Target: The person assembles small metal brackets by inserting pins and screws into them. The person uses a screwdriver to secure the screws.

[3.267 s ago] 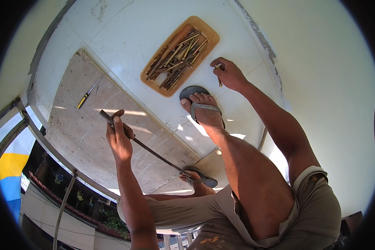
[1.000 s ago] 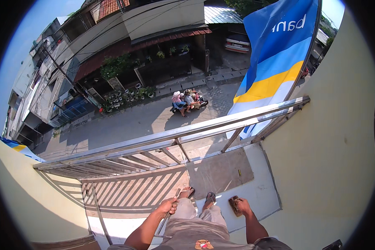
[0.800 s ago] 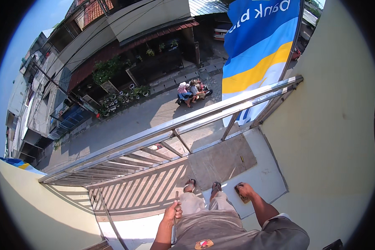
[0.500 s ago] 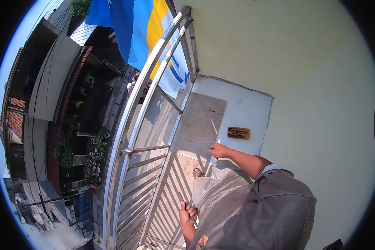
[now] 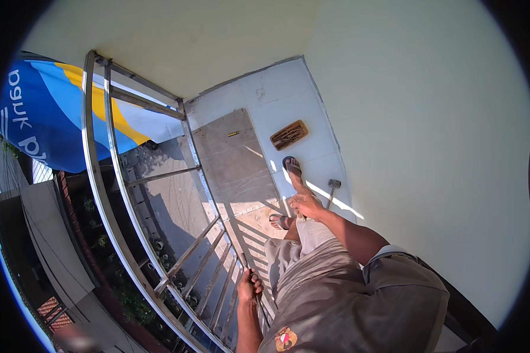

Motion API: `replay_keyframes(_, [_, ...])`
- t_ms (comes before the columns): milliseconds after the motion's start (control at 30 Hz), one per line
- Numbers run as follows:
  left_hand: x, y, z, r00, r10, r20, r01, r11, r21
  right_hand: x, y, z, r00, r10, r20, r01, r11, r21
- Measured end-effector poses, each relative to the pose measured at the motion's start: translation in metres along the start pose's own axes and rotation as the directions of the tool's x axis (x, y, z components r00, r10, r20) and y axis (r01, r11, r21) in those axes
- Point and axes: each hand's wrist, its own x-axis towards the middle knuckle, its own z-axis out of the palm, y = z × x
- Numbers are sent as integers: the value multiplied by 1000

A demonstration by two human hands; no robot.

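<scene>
My left hand [image 5: 250, 286], low in the view beside the railing, is closed around a thin dark rod [image 5: 244, 259]. The rod's upper end sticks out above the fist, and its lower part runs down along my forearm; its exact kind is unclear. In front of my raised right knee is my right hand [image 5: 306, 206], its fingers curled in against the beige trouser leg [image 5: 312, 229]. What those fingers hold, if anything, is hidden. Just right of that hand a hammer [image 5: 334, 184] with a dark block head lies on the floor, its handle pointing toward me.
A brown tray [image 5: 303, 125] of thin sticklike pieces rests on the white tiles. Left of it, a small yellow-and-black tool [image 5: 234, 133] lies on a grey-brown slab [image 5: 224, 159]. Metal railing [image 5: 115, 153] borders the left, with a blue-and-yellow banner [image 5: 47, 112] outside. Pale walls [image 5: 418, 129] close the right.
My view has turned toward the wall corner, and I have stepped forward with a sandalled foot onto the white tiles. The hammer has come into view. My left hand still grips the rod.
</scene>
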Motion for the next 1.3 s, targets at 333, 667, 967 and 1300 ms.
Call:
replay_keyframes(333, [98,87,205,993,-122,5,110,916,386,144,79,-112,942,93,-322,-119,991,-64])
replay_keyframes(667, [332,131,346,907,-157,392,228,963,-142,370,96,-183,914,52,-402,-216,902,-373])
replay_keyframes(967, [496,80,327,920,-335,204,349,936,-38,542,95,-217,854,88,-513,-414,712,-567])
replay_keyframes(1300, [534,97,358,872,-449,195,425,892,156,601,107,-223,810,155,-565,-542,565,-621])
